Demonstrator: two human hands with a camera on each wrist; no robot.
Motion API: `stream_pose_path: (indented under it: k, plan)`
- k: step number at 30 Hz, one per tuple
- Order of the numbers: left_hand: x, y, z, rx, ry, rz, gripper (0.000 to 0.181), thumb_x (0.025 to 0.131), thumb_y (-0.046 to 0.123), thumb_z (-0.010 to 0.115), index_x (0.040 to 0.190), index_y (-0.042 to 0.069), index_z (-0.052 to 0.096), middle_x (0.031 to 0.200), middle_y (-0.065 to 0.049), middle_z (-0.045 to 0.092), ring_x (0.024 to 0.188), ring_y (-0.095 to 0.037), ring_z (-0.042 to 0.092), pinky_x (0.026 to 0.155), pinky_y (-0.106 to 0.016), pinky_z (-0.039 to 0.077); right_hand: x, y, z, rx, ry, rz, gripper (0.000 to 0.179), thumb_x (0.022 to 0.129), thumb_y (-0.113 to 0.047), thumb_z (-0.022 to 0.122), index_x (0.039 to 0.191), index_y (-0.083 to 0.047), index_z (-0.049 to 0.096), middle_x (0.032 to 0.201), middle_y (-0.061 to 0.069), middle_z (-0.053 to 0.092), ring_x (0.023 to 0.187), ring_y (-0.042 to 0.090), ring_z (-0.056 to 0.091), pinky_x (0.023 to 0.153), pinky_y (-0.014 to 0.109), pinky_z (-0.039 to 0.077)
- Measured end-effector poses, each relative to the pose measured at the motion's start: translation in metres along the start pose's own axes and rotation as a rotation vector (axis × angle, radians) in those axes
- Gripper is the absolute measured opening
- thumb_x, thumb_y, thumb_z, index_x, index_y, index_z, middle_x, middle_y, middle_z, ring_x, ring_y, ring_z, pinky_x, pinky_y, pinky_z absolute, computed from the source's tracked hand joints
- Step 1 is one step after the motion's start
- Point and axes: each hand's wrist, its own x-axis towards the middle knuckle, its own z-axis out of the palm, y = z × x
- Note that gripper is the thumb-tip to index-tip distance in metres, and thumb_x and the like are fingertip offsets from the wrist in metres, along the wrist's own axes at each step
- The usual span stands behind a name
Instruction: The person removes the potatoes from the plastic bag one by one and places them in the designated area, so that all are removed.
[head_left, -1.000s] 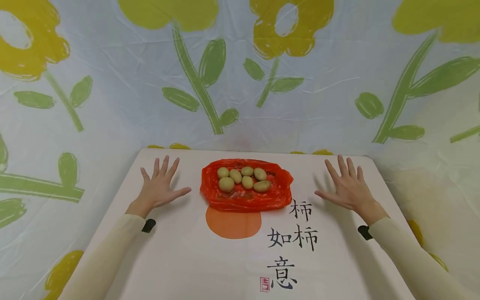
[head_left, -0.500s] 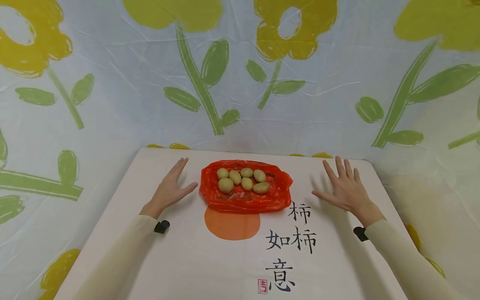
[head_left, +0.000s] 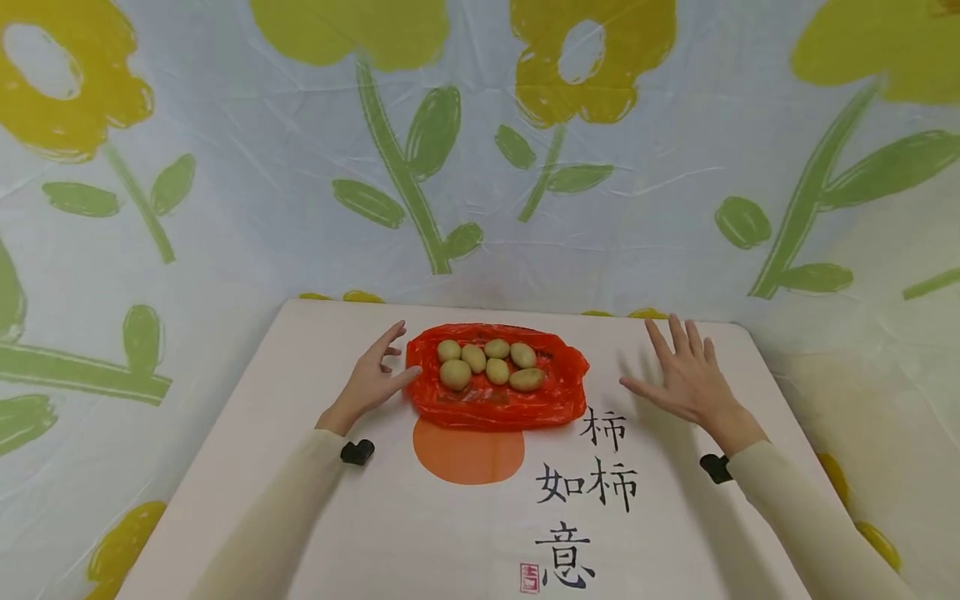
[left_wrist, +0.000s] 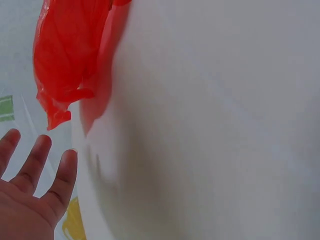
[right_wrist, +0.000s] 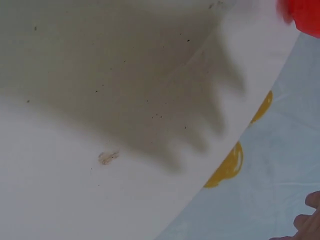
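Observation:
Several small yellow potatoes [head_left: 497,371] lie in a red plastic bag [head_left: 495,415], which sits on the far half of the table. My left hand [head_left: 367,382] is at the bag's left end, its thumb overlapping the edge in the head view and its fingers loosely bent; whether the thumb touches cannot be told. In the left wrist view, the visible fingers [left_wrist: 62,182] are apart from the bag [left_wrist: 67,55]. My right hand [head_left: 693,383] hovers right of the bag with spread fingers, holding nothing. Only a bit of it shows in the right wrist view.
The pale table [head_left: 360,525] bears a printed orange circle [head_left: 468,454] and black characters [head_left: 566,554]. A curtain [head_left: 300,233] with yellow flowers hangs behind and beside it. Black wrist cameras sit at both cuffs. Small specks dot the tabletop [right_wrist: 135,200] in the right wrist view.
My left hand has moved right, to the bag's left end, turning sideways with its fingers bending from their earlier spread. The right hand has barely shifted. Bag and potatoes have stayed put.

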Motion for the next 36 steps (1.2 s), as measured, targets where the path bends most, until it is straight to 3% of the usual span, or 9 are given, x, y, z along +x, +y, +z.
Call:
stream_pose_path:
  k: [5, 10, 16, 21, 24, 29, 36]
  plan:
    - [0.005, -0.001, 0.008, -0.029, 0.000, 0.027, 0.085, 0.093, 0.034, 0.077, 0.163, 0.027, 0.030, 0.162, -0.010, 0.042, 0.133, -0.037, 0.055, 0.095, -0.046, 0.054, 0.005, -0.007, -0.003, 0.057, -0.007, 0.015, 0.107, 0.088, -0.068, 0.063, 0.165, -0.009, 0.018, 0.167, 0.032, 0.015, 0.151, 0.059, 0.013, 0.114, 0.080, 0.015]
    - [0.010, -0.003, 0.014, -0.012, -0.023, -0.003, 0.087, 0.092, 0.037, 0.078, 0.163, 0.028, 0.029, 0.162, -0.009, 0.042, 0.129, -0.035, 0.056, 0.087, -0.038, 0.055, 0.014, -0.018, -0.006, 0.112, 0.008, 0.009, 0.105, 0.089, -0.066, 0.064, 0.166, -0.012, 0.016, 0.167, 0.030, 0.015, 0.151, 0.058, 0.014, 0.115, 0.079, 0.017]
    - [0.013, -0.007, 0.019, 0.026, -0.036, -0.048, 0.090, 0.091, 0.038, 0.077, 0.164, 0.022, 0.028, 0.162, -0.006, 0.042, 0.119, -0.033, 0.058, 0.097, -0.047, 0.054, 0.024, -0.032, -0.007, 0.142, -0.020, 0.001, 0.105, 0.090, -0.068, 0.061, 0.167, -0.016, 0.011, 0.169, 0.028, 0.013, 0.153, 0.055, 0.013, 0.117, 0.077, 0.017]
    - [0.016, -0.006, 0.022, -0.085, -0.054, -0.059, 0.090, 0.092, 0.031, 0.078, 0.164, 0.022, 0.026, 0.162, -0.008, 0.042, 0.122, -0.038, 0.059, 0.100, -0.053, 0.055, 0.033, -0.044, -0.007, 0.172, -0.048, -0.009, 0.105, 0.091, -0.070, 0.059, 0.167, -0.019, 0.008, 0.170, 0.025, 0.011, 0.155, 0.051, 0.011, 0.118, 0.076, 0.017]
    - [0.018, -0.006, 0.025, -0.136, -0.078, -0.056, 0.091, 0.091, 0.028, 0.079, 0.164, 0.022, 0.025, 0.162, -0.011, 0.042, 0.133, -0.040, 0.054, 0.109, -0.055, 0.049, 0.040, -0.054, -0.009, 0.199, -0.076, -0.014, 0.105, 0.091, -0.070, 0.059, 0.167, -0.021, 0.006, 0.171, 0.023, 0.009, 0.156, 0.050, 0.009, 0.117, 0.077, 0.018]
    - [0.018, -0.005, 0.029, -0.120, -0.125, -0.066, 0.098, 0.089, 0.030, 0.082, 0.165, 0.024, 0.022, 0.162, -0.010, 0.042, 0.151, -0.035, 0.037, 0.122, -0.058, 0.031, 0.051, -0.069, -0.013, 0.231, -0.086, -0.054, 0.104, 0.091, -0.066, 0.062, 0.167, -0.020, 0.008, 0.171, 0.022, 0.011, 0.155, 0.049, 0.013, 0.118, 0.074, 0.022]
    - [0.019, -0.004, 0.034, -0.109, -0.202, -0.062, 0.114, 0.080, 0.026, 0.089, 0.166, 0.021, 0.014, 0.163, -0.013, 0.035, 0.154, -0.035, 0.028, 0.126, -0.059, 0.021, 0.069, -0.095, -0.014, 0.269, -0.123, -0.113, 0.107, 0.090, -0.067, 0.063, 0.167, -0.021, 0.006, 0.171, 0.022, 0.011, 0.156, 0.046, 0.016, 0.117, 0.073, 0.026]
